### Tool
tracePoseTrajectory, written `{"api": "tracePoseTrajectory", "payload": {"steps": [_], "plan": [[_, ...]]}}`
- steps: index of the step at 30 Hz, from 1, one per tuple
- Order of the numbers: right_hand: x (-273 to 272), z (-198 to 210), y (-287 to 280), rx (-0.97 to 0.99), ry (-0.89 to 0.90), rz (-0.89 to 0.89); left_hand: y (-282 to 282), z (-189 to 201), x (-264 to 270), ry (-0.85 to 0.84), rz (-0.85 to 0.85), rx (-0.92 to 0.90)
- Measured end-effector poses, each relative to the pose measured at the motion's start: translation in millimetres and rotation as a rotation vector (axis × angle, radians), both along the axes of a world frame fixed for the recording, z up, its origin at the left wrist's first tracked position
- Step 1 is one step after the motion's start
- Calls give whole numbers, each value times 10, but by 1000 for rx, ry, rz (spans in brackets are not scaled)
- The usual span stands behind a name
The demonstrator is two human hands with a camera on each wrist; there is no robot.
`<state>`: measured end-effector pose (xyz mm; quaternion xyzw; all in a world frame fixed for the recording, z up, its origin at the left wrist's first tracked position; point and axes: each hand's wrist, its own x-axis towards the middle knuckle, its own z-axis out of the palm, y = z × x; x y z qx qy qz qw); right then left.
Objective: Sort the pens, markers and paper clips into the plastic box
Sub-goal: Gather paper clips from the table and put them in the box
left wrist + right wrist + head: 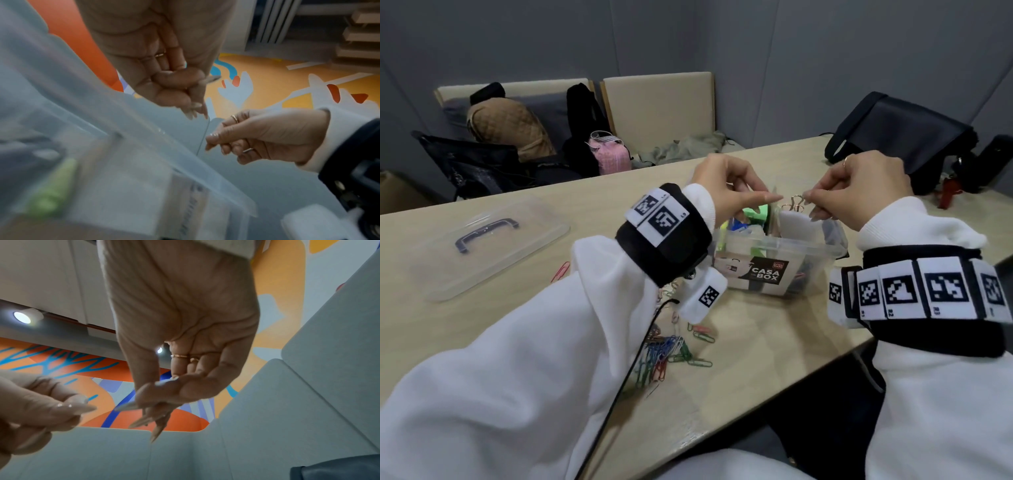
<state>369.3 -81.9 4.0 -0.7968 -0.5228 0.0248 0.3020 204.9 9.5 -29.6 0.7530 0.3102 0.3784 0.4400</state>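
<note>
Hanging over the open plastic box, a gold clip sits pinched in the fingertips of the right hand, its loops pointing toward the left hand. That hand's fingers are curled with thumb and forefinger drawn together just beside the clip; whether they touch it I cannot tell. More coloured paper clips lie on the worktop nearer the left arm, the lid farther left.

walls: plain grey panels | bench seat: beige back cushions, bags piled on it — behind the table's far edge | table: pale wood | ceiling spotlight: lit | mural: orange, blue
</note>
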Motion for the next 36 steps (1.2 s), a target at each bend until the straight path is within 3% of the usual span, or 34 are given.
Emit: {"api": "tracePoseTrajectory", "payload": {"steps": [7,11,15,18,21,27,32,36], "plan": [[-551,-100,133,-45,-124,138,121,-86,-628,32,154,134],[-960,-208,139,-117,-220,284,263,-210,-949,122,318,270],[-1201,-385,132,-313,-271,493,437,-418,-1234,308,348,335],[-1308,-588,157,-609,-385,629,630,-580,-1341,689,306,361],[-1386,-747,179,-746,-441,685,731,-698,-1296,1024,200,307],[-1443,-846,142,-808,-453,687,712,-795,-1038,1088,-80,292],[-1470,-908,128,-812,-468,662,717,-908,-916,1295,-168,233],[-1512,-952,125,-822,-470,667,676,-901,-975,1336,-189,203]]}}
